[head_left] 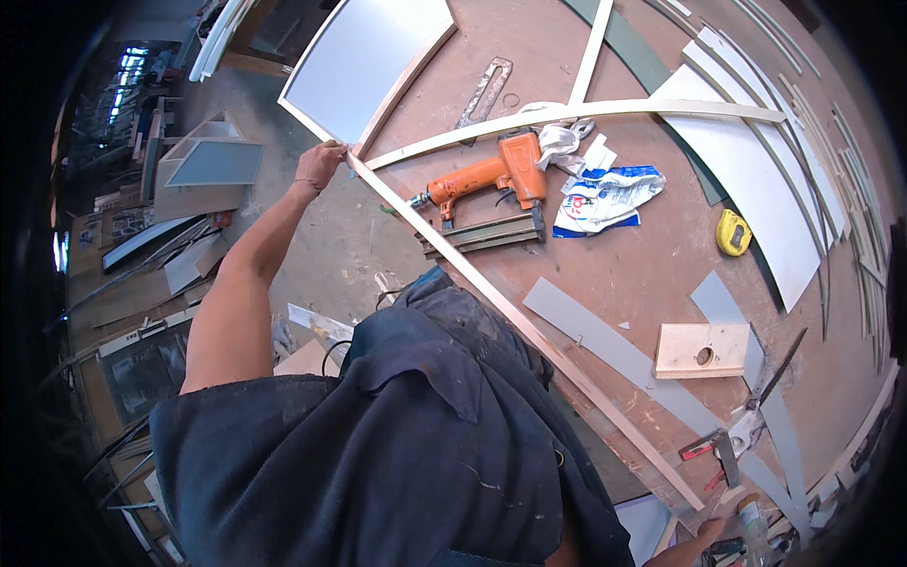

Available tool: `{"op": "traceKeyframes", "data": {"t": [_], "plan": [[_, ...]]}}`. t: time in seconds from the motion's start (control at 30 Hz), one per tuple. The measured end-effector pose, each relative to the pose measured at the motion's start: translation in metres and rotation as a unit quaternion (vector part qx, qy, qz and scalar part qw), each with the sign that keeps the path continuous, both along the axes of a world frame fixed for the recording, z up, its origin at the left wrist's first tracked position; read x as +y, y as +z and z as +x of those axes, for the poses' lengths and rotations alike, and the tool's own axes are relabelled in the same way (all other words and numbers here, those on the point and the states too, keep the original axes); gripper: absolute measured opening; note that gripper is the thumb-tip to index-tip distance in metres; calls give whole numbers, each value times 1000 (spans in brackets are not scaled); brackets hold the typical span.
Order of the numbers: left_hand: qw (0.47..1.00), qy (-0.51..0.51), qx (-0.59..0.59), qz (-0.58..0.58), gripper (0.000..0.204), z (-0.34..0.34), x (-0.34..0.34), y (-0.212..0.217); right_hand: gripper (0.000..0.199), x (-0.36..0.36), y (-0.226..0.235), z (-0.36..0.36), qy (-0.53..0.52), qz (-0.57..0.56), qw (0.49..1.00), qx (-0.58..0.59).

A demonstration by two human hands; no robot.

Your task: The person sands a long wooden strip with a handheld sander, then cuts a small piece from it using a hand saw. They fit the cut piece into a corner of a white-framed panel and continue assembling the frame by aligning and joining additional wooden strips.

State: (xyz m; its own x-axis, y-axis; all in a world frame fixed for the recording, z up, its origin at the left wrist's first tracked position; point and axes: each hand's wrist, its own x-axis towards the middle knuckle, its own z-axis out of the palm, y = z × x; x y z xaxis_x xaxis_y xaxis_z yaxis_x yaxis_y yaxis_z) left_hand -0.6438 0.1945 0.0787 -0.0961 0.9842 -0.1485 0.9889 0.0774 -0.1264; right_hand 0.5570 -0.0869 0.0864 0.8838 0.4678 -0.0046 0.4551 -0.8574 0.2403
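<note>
Along bench (605,274) edge — pale strip (472,275), left hand (322,165) pinching one end; right hand (710,532) near other — grip unclear.

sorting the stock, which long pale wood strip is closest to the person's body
The diagonal strip, running from the left hand toward the right hand; the arched strip and top-edge strip lie beyond the orange nail gun.

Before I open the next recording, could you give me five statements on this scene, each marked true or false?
1. The left hand is at the upper end of the diagonal strip. True.
2. The nail gun is being held. False: the nail gun lies on the table.
3. The tape measure is yellow. True.
4. The block shows two holes. False: the block shows one.
5. The bag lies left of the tape measure. True.
</note>
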Motion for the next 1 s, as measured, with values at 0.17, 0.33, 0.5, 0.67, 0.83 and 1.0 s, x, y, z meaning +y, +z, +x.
{"op": "traceKeyframes", "data": {"t": [0.17,0.33,0.5,0.67,0.83,1.0], "plan": [[993,-55,-102,11,18,-25,0,7,33,-32,68,-3,27,42,996,-75],[984,-85,-153,-27,16,-44,20,-21,34,-82,150,-21,182,100,955,-210],[975,-122,-187,2,17,-66,-5,8,39,14,114,-215,165,386,908,-7],[940,-198,-276,17,20,-89,12,-20,33,122,104,-497,137,637,735,187],[894,-281,-348,14,23,-104,31,-32,9,206,65,-761,88,673,570,463],[859,-298,-417,4,30,-111,36,-44,19,239,29,-934,199,501,548,640]]}}
